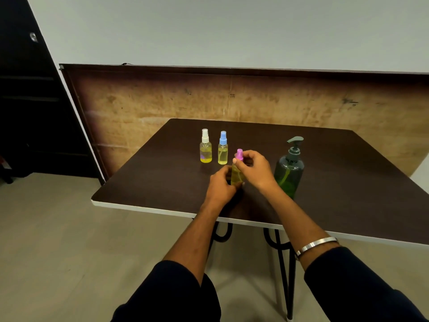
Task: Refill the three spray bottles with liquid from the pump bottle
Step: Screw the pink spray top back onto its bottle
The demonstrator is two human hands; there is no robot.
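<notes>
I stood at a dark brown table [162,173] with a white edge and black metal legs [282,270], on a grey floor [58,240]. Behind it a worn wooden board [162,101] leaned against the pale wall [232,31], beside a black door [25,101].

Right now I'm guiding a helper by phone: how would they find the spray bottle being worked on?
On the dark brown table, look left of the big green pump bottle. The pink-capped spray bottle stands nearest the front edge, gripped by the left hand low and the right hand at its cap. Its neighbours have white and blue caps.
</notes>
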